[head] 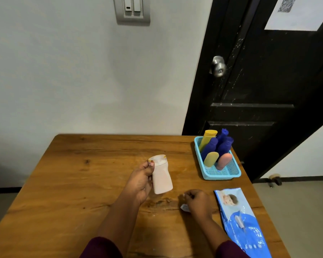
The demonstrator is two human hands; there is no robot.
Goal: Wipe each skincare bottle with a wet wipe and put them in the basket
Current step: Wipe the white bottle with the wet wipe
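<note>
Wooden table [73, 174], our left hand [139, 183] gripping a bottle [161, 180] left of the basket [219, 176], our right hand [199, 202] pinching a wipe [185, 208] nearer than the basket

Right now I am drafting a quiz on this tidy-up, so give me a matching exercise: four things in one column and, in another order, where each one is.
Things
1. white bottle
2. wet wipe
3. pink bottle
4. wipes pack

Places
A. standing in the blue basket
B. gripped in the left hand, off the table
C. pinched in the right hand
D. lying flat on the table, near its right edge

Pairs: 1-B, 2-C, 3-A, 4-D
</note>
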